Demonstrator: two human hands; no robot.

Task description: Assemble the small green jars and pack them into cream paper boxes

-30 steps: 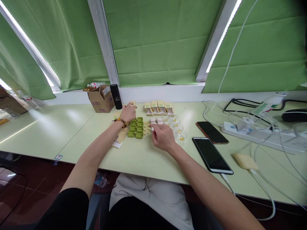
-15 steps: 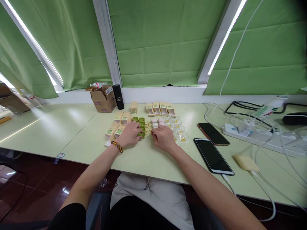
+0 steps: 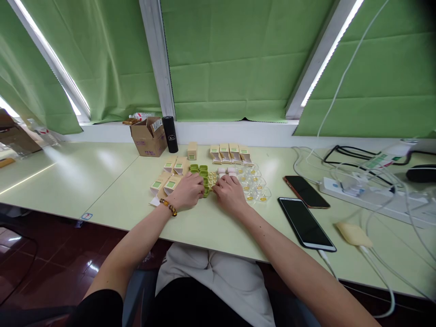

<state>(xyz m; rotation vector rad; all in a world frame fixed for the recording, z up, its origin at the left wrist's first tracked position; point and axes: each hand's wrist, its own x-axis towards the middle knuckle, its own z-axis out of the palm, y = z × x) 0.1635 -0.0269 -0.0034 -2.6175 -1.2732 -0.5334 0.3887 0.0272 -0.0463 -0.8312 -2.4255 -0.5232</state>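
Observation:
My left hand (image 3: pixel 188 190), with a beaded bracelet at the wrist, has its fingers curled on the nearest small green cup (image 3: pixel 206 192). More green cups (image 3: pixel 203 168) stand in two columns beyond it. My right hand (image 3: pixel 230 194) is closed just to the right, its fingertips by the rows of small yellow pieces (image 3: pixel 212 175); whatever it pinches is hidden. White-pink blocks (image 3: pixel 232 170) sit behind its knuckles. Clear plastic pieces with yellow centres (image 3: pixel 254 185) lie right of it. Several open cream cartons (image 3: pixel 158 184) with green labels lie left of my left hand.
More open cream cartons (image 3: pixel 234 153) line the back, near a closed cream box (image 3: pixel 192 151). A cardboard box (image 3: pixel 149 137) and black cylinder (image 3: pixel 170 134) stand back left. Two phones (image 3: pixel 306 223), a power strip (image 3: pixel 374 202), a yellowish charger (image 3: pixel 354 235) and loose cables occupy the right.
My right hand has shifted slightly left, its fingertips nearer the green cups and yellow pieces. My left hand stays at the nearest cup. The camera view has shifted a little.

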